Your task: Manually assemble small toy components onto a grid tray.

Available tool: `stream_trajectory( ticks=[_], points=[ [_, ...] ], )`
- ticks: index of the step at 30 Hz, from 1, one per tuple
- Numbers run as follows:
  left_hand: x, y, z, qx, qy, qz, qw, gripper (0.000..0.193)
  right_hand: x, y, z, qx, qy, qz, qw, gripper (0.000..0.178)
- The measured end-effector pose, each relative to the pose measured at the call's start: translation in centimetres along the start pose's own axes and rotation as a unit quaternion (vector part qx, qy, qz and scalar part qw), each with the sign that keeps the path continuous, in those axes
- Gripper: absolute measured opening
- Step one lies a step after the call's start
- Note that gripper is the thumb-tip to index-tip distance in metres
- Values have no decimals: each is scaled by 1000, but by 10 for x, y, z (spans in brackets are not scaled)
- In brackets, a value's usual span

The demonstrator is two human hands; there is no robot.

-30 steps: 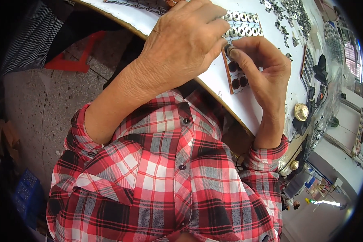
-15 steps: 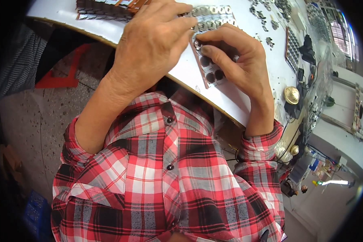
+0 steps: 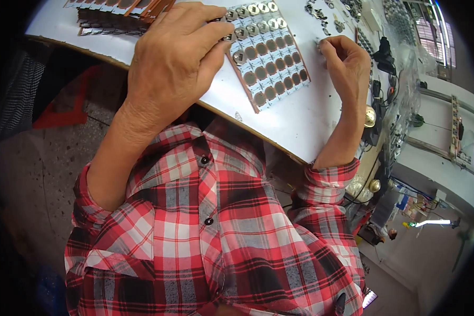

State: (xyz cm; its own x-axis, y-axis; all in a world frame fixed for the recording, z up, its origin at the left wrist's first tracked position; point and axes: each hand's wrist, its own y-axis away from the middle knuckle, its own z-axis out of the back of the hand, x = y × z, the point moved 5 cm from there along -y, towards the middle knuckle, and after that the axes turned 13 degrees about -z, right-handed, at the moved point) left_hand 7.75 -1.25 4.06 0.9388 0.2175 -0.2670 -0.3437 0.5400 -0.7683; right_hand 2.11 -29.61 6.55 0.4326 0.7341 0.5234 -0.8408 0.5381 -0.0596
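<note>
A panel of small circuit boards [image 3: 257, 62] lies on the white table, pale blue with rows of round dark pads. Shiny round metal clips [image 3: 252, 28] sit on its far rows, and a single clip [image 3: 239, 57] sits at the left end of a nearer row. My left hand [image 3: 176, 55] is closed at the panel's left edge, its fingertips resting on the edge and the clips beside it. Off the panel's right side, my right hand [image 3: 347, 63] pinches a small metal piece [image 3: 319, 45], mostly hidden by the fingertips.
Stacked brown-edged panels [image 3: 113, 16] stand at the far left. Loose metal clips [image 3: 324, 16] lie scattered at the far right. Beyond my right hand are a black device [image 3: 385, 57], cables and a gold dome-shaped object [image 3: 370, 116]. The table's front edge [image 3: 247, 126] runs before my body.
My right hand has left the panel and moved right, uncovering its nearer rows and the single clip. My left hand stays at the panel's left edge. The whole view has shifted slightly.
</note>
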Motion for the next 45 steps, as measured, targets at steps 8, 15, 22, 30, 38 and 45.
stream_trajectory(
  ticks=[8, 15, 22, 30, 38, 45],
  points=[
    [-1, -1, 1, 15, -2, 5, 1000, 30, 23, 13, -10, 155, -343, -56, 925, 22],
    [3, 7, -2, 12, 2, 19, 1000, 30, 46, 28, -20, 184, -372, -35, 909, 31],
    [-4, -3, 3, 11, -1, 6, 1000, 27, 51, 35, -30, 221, -351, -33, 909, 26],
    [3, 6, 0, -211, 5, -170, 963, 26, 60, 45, -51, 232, -294, -17, 927, 16],
    [4, 6, 0, -123, -1, -102, 987, 24, 60, 47, -56, 217, -250, 43, 943, 16],
    [-2, -4, 10, 24, 34, 40, 998, 25, 67, 52, -54, 174, -204, 70, 961, 13]
  ],
)
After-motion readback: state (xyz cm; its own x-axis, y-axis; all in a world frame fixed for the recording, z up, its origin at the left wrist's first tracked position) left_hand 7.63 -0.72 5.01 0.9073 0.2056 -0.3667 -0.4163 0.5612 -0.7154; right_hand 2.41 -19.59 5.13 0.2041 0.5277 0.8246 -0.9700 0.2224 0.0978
